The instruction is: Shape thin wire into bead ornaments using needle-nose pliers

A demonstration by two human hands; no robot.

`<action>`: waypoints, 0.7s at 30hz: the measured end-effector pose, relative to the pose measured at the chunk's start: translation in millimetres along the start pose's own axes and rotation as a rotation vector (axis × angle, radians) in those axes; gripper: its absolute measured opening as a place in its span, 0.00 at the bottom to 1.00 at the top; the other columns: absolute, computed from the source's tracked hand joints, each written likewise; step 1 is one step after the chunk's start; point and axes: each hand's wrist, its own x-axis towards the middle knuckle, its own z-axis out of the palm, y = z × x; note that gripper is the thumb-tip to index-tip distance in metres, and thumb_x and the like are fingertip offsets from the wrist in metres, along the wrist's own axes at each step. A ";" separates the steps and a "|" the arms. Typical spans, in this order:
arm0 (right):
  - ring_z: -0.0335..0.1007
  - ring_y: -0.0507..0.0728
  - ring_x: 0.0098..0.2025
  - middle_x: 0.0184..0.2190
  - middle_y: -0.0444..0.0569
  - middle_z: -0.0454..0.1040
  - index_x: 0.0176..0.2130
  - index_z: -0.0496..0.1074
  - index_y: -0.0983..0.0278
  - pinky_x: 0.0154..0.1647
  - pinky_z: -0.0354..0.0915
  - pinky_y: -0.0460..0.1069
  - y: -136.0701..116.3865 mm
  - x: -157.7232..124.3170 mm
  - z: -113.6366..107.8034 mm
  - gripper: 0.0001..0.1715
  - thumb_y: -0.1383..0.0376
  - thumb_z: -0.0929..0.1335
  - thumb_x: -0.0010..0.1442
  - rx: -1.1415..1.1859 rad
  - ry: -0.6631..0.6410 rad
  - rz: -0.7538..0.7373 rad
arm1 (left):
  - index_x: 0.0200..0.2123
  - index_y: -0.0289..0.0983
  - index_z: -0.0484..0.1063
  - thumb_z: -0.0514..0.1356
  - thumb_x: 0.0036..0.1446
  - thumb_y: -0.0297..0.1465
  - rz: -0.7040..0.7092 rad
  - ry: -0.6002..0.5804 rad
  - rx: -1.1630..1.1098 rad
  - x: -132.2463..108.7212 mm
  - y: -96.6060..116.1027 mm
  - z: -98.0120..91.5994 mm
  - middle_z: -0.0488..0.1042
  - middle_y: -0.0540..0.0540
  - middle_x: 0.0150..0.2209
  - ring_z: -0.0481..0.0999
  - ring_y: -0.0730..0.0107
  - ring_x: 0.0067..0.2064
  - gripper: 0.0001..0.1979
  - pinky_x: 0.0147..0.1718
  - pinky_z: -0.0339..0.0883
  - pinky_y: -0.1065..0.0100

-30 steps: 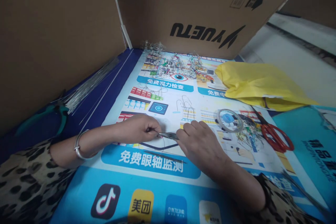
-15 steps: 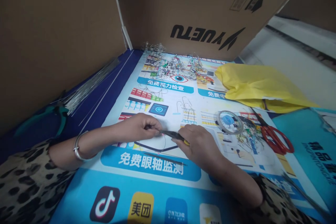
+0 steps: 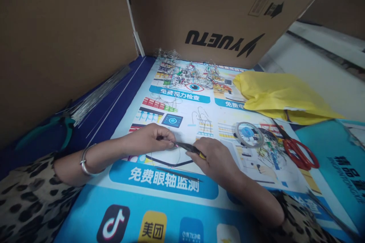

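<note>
My left hand (image 3: 158,137) is closed in a pinch on a thin wire (image 3: 179,156), which curves down below the fingertips. A tiny pinkish bit shows close to the pinch, too small to name. Fingers wrapped round the handles, my right hand (image 3: 212,155) grips dark-jawed pliers (image 3: 186,147) with yellow on the handle. Their tip points left and meets the wire right at my left fingertips. Below both hands, some thin dark straight pieces (image 3: 179,174) lie on the printed sheet (image 3: 94,212).
Tangled wire pieces (image 3: 188,70) lie at the back by a cardboard box (image 3: 222,7). At left are straight wires (image 3: 94,98) and green-handled pliers (image 3: 45,133). At right are a tape roll (image 3: 249,134), red scissors (image 3: 300,153), a yellow bag (image 3: 285,93) and a teal bag (image 3: 322,148).
The camera view has shifted slightly. Both hands keep almost the same place, with the pliers' tip still at the left fingertips.
</note>
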 end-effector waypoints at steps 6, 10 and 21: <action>0.63 0.53 0.31 0.27 0.46 0.69 0.29 0.68 0.64 0.31 0.53 0.47 0.5 0.5 3.6 0.13 0.58 0.63 0.59 -0.001 0.032 -0.016 | 0.34 0.33 0.73 0.56 0.53 0.36 -0.014 -0.010 -0.038 0.3 -1.1 -0.5 0.72 0.49 0.28 0.64 0.76 0.27 0.12 0.27 0.57 0.73; 0.62 0.53 0.31 0.27 0.46 0.69 0.29 0.67 0.64 0.31 0.53 0.47 0.0 1.5 4.4 0.14 0.57 0.63 0.60 -0.033 0.035 -0.018 | 0.34 0.33 0.73 0.56 0.54 0.35 -0.008 -0.016 -0.050 -0.1 -0.1 -0.7 0.72 0.49 0.28 0.65 0.75 0.28 0.12 0.29 0.58 0.72; 0.61 0.54 0.32 0.28 0.47 0.68 0.30 0.67 0.64 0.32 0.53 0.47 -2.7 1.3 2.4 0.13 0.58 0.63 0.59 -0.039 0.024 -0.022 | 0.30 0.33 0.71 0.55 0.54 0.35 0.007 0.014 -0.010 0.2 -1.1 0.5 0.69 0.51 0.26 0.63 0.77 0.27 0.10 0.28 0.57 0.73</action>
